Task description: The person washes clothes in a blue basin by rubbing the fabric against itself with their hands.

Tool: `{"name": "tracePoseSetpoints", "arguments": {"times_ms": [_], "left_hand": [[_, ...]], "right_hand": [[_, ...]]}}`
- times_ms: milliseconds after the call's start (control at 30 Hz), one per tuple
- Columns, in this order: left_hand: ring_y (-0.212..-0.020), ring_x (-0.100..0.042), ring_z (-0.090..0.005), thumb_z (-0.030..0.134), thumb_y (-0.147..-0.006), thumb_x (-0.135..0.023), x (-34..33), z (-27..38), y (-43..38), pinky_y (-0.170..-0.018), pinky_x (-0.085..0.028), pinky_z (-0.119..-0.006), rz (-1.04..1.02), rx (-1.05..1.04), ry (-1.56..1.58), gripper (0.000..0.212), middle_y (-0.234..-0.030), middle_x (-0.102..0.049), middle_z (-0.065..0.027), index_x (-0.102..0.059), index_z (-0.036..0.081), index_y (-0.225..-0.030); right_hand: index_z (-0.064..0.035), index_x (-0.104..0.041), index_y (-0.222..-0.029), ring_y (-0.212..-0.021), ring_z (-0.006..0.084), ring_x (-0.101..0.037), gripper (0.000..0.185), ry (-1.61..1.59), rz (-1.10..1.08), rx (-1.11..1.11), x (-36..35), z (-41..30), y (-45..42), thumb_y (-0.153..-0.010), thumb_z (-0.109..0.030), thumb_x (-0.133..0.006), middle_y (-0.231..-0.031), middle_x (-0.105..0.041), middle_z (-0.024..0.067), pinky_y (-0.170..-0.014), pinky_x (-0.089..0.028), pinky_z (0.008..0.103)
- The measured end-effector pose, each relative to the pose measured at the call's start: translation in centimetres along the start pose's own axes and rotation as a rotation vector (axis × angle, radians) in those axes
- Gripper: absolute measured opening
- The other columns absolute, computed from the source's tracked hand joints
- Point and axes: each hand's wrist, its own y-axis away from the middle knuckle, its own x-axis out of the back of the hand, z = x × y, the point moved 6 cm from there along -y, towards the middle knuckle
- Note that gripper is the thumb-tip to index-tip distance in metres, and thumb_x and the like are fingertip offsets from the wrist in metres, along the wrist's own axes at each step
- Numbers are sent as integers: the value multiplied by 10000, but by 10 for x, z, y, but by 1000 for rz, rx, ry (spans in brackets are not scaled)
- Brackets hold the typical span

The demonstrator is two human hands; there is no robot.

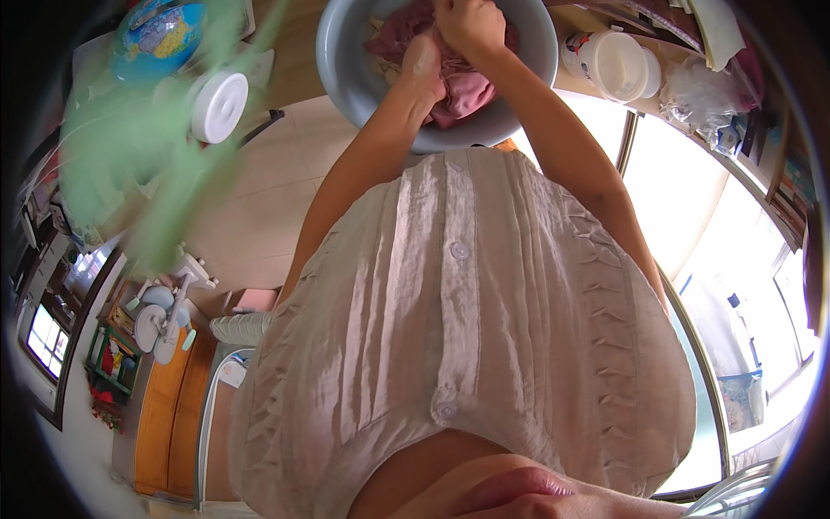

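Observation:
A grey-blue plastic basin (347, 84) stands at the top of the view, holding bunched pink cloth (468, 94) and some cream-coloured cloth (379, 58). Inside it, my left hand (425, 65) grips the pink cloth, with whitish suds on the skin near the wrist. My right hand (472, 24) is closed on the same cloth, just above and to the right of the left one. The fingers are partly hidden by the hands and the folds.
A white plastic tub (616, 65) and a clear plastic bag (707, 91) lie right of the basin. On the left are a globe (159, 39), a round white lid-like object (220, 107) and a large blurred green thing (130, 156). A wheeled white stand (175, 305) is farther back.

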Motion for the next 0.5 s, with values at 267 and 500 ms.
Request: {"name": "tracePoseSetpoints", "arguments": {"times_ms": [267, 500], "left_hand": [[-869, -649, -187, 223, -968, -475, 28, -7, -30, -742, -547, -343, -78, -5, 56, 259, -1010, -660, -75, -621, 62, -1108], [-588, -504, -113, 221, -990, -469, 54, -9, -42, -509, -396, -260, -251, -85, 245, 150, -687, -525, 8, -570, 125, -936]], "right_hand": [[-111, -626, -619, -437, 324, -579, 262, -119, -12, 140, 12, -27, 16, -813, -286, -656, -545, -598, 128, -399, -462, 420], [-102, -605, -609, -461, 317, -588, 246, -179, -12, 273, 34, -70, 58, -801, -247, -655, -541, -586, 133, -436, -482, 422]]}}
